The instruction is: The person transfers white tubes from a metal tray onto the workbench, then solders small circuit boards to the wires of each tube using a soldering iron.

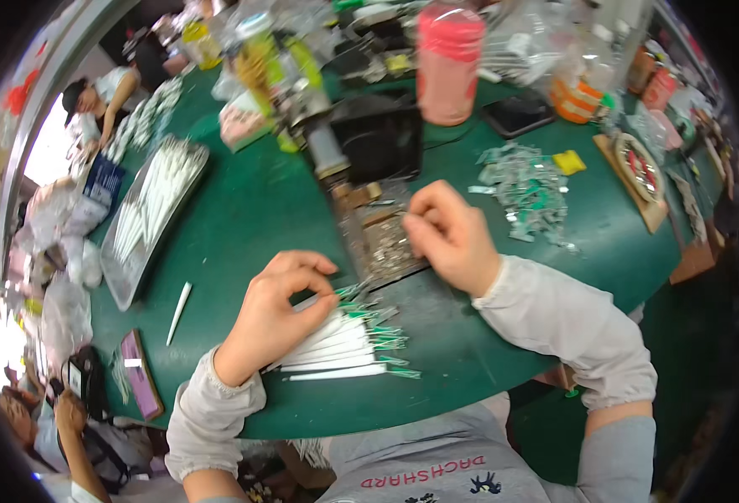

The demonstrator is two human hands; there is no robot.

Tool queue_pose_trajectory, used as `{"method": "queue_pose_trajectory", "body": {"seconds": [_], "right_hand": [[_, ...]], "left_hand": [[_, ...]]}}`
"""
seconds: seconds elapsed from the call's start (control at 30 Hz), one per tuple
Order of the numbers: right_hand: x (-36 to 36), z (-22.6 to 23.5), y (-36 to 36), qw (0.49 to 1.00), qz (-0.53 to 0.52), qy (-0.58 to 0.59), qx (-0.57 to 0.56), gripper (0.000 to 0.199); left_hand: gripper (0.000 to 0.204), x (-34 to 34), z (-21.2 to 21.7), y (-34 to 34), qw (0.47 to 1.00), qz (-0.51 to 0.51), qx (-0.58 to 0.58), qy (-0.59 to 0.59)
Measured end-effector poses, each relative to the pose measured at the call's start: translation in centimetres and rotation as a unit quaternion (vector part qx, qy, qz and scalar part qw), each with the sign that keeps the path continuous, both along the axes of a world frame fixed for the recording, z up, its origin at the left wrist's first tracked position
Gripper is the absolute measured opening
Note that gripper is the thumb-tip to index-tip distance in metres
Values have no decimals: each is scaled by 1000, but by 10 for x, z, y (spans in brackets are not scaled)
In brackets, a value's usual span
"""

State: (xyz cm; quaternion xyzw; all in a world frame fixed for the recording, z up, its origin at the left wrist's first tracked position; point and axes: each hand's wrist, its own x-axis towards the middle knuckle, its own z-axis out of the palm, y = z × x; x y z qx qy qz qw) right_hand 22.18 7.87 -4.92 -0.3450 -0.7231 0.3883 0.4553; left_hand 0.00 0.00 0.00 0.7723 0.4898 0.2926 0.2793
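My left hand [279,314] is closed in a pinch above a row of slim white tapered sticks [332,356]. Green and clear thin pieces [390,339] stick out from the right ends of these sticks. What the left fingertips hold, if anything, is too small to make out. Over the right edge of a shallow tray of tiny shiny bits [386,251], my right hand [453,239] has thumb and forefinger pressed together; any thing between them is hidden. A heap of small clear and green pieces [525,189] lies right of that hand.
A long grey tray [118,281] of white sticks stands left, beside a single stick [180,313]. Behind are a bench device [326,151], black bin [378,138], pink bottle [449,75] and black phone [518,116]. Other people sit at left.
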Motion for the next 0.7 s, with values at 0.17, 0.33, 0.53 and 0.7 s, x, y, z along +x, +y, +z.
{"method": "queue_pose_trajectory", "body": {"seconds": [0.17,0.33,0.53,0.7], "right_hand": [[12,-2,8,996,-54,52,55,15],[16,5,1,994,-65,73,51,14],[18,10,-2,993,-54,85,64,13],[21,9,2,991,-55,102,65,14]], "left_hand": [[12,1,-3,0,998,-12,41,39],[88,20,38,-49,977,-117,19,178],[71,41,37,-71,965,-54,25,255],[63,56,40,-84,967,9,-27,255]]}}
